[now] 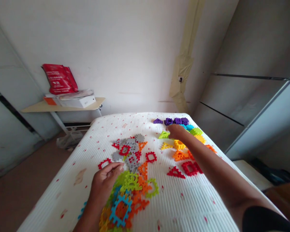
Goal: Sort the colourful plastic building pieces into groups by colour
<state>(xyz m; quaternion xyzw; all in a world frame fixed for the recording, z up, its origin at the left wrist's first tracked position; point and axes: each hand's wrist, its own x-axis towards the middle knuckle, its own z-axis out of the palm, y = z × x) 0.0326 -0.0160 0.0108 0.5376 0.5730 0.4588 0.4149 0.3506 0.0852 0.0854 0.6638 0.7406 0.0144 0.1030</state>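
Our right hand stretches over a loose row of interlocking plastic blocks on the far side of the white ribbed mattress, fingers curled just beside a lime triangle block; we cannot tell whether they grasp anything. Our left hand rests, fingers half open and holding nothing, against a mixed heap of blocks nearer us.

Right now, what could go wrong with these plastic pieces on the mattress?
The right forearm passes low above the red piece and could knock it. The left hand rests against the loose heap, which could slide. The blue piece sits near the edge of the mattress and might fall.
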